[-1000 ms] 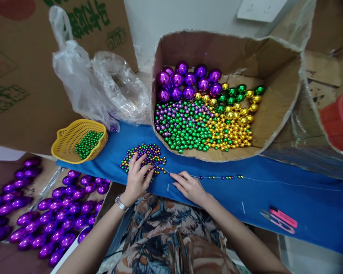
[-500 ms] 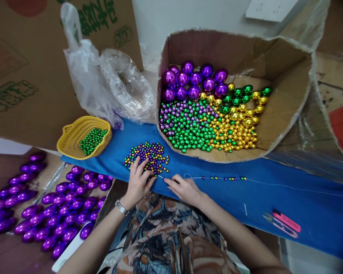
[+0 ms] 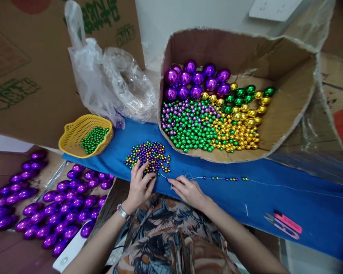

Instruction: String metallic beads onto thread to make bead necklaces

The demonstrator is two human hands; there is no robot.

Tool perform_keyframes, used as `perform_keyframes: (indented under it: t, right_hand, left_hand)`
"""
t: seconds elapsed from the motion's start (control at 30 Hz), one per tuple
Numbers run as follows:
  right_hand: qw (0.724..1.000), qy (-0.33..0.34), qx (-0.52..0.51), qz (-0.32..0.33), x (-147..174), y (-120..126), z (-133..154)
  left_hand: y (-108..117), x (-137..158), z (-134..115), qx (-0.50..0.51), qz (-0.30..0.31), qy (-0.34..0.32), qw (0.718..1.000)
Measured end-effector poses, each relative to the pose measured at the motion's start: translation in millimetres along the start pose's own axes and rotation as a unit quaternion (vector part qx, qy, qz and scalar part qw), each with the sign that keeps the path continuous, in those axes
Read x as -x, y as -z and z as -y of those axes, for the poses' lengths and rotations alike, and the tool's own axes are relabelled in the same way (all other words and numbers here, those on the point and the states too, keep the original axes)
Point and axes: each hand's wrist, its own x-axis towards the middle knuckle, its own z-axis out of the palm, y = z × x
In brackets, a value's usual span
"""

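Observation:
A needle (image 3: 163,176) is pinched between the thumb and fingers of my right hand (image 3: 188,193), its tip pointing left; a purple bead sits on it by my fingertips. My left hand (image 3: 140,184) rests at the near edge of a pile of small purple, green and gold beads (image 3: 150,154). Its thumb and forefinger close together near the needle tip, seemingly on a small bead; the other fingers touch the pile. Right of my right hand, a thread (image 3: 288,187) with several spaced beads (image 3: 236,179) lies along the blue cloth (image 3: 217,198).
A cut-open cardboard box (image 3: 291,95) behind holds purple, green and gold balls. At the left stand a yellow basket (image 3: 70,129) of green beads and clear plastic bags (image 3: 91,72). Large purple beads (image 3: 64,209) lie lower left. Pink-handled scissors (image 3: 287,224) lie at the right.
The view has shifted slightly. My right hand has drawn a little away from my left, and a bit more of the needle shows between them.

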Motion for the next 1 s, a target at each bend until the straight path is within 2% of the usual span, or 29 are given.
perform_keyframes:
  t: [0.33, 0.63, 1.0]
  right_hand:
    - [1.0, -0.004, 0.0, 0.0, -1.1, -0.5, 3.5]
    - [1.0, 0.021, 0.014, -0.009, -5.3, 1.9, 5.5]
    - [1.0, 0.02, 0.017, -0.016, -4.1, 0.4, 4.6]
  left_hand:
    - [-3.6, 3.2, 1.4, -0.04, 0.009, -0.021, 0.999]
    - [-4.3, 9.5, 2.1, -0.022, -0.008, -0.018, 1.0]
    - [-5.9, 9.1, 3.4, -0.019, -0.018, -0.032, 0.999]
